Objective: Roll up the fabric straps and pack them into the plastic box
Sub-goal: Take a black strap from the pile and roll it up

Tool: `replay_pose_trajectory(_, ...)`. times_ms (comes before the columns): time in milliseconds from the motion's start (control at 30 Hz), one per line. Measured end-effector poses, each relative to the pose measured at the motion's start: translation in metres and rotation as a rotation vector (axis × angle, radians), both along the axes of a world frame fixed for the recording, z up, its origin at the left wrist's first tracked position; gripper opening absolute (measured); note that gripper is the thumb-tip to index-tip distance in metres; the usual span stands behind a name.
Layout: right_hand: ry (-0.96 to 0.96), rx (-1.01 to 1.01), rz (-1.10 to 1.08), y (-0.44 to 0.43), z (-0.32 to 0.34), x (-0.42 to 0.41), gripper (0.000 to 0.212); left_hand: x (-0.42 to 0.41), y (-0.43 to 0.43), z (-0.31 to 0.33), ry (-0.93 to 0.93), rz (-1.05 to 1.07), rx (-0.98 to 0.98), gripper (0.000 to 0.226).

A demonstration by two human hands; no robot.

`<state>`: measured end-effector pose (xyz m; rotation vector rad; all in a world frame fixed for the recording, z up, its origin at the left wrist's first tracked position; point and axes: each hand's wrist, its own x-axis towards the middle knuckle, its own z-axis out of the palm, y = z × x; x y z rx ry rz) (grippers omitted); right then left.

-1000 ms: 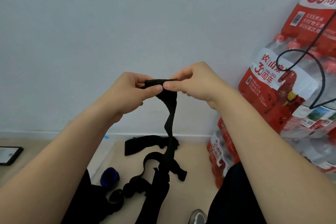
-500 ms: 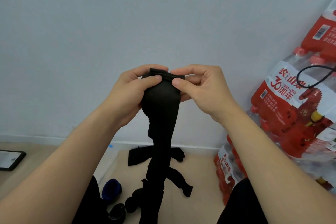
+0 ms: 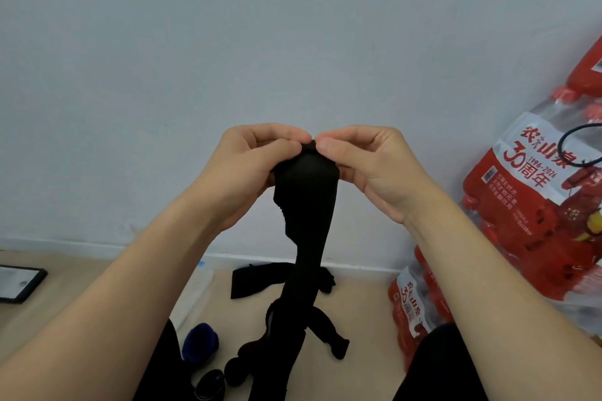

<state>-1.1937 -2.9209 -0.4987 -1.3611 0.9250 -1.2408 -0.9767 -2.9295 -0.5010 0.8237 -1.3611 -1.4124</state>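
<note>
I hold a black fabric strap (image 3: pixel 304 205) up in front of me. My left hand (image 3: pixel 247 169) and my right hand (image 3: pixel 368 166) both pinch its top end, thumbs meeting at the folded tip. The strap hangs straight down between my arms to the floor. More black straps (image 3: pixel 260 280) lie loose on the floor below. Two small black rolled straps (image 3: pixel 237 371) and a dark blue roll (image 3: pixel 200 342) sit near my left knee. No plastic box is in view.
Shrink-wrapped packs of red-labelled water bottles (image 3: pixel 534 205) stack against the wall at right, with a black cord looped over them. A dark tablet or phone (image 3: pixel 18 283) lies on the floor at far left. The white wall stands close ahead.
My hands have come closer together over the strap's top end, which now shows as a tighter fold. The view has shifted left, so the bottle packs sit further right.
</note>
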Motion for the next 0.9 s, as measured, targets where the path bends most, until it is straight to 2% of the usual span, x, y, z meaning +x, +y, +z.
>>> replay_pose_trajectory(133, 0.209, -0.046, -0.082, -0.01, -0.007, -0.006, 0.026, 0.006, -0.005, -0.004, -0.233, 0.06, -0.124, 0.028)
replay_pose_trajectory(233, 0.397, -0.064, -0.117, -0.015, -0.011, -0.001, 0.013, 0.01, -0.008, -0.008, -0.421, 0.137, -0.184, 0.017)
replay_pose_trajectory(300, 0.438, -0.053, -0.09, -0.016, -0.012, 0.005, 0.009, 0.01, -0.009, -0.009, -0.431, 0.165, -0.175, 0.012)
replay_pose_trajectory(400, 0.366, -0.059, -0.066, -0.019, -0.009, 0.009, 0.007, 0.009, -0.01, -0.01, -0.299, 0.135, -0.145, 0.013)
replay_pose_trajectory(567, 0.266, -0.078, -0.058, -0.026, -0.009, 0.012, 0.014, 0.011, -0.015, -0.012, -0.134, 0.1, -0.099, 0.02)
replay_pose_trajectory(700, 0.257, -0.075, -0.015, -0.032, -0.014, 0.01, 0.014, 0.013, -0.017, -0.018, -0.194, 0.159, -0.159, 0.014)
replay_pose_trajectory(900, 0.227, -0.031, 0.075, -0.038, -0.021, 0.002, 0.025, 0.021, -0.021, -0.02, -0.354, 0.223, -0.224, 0.034)
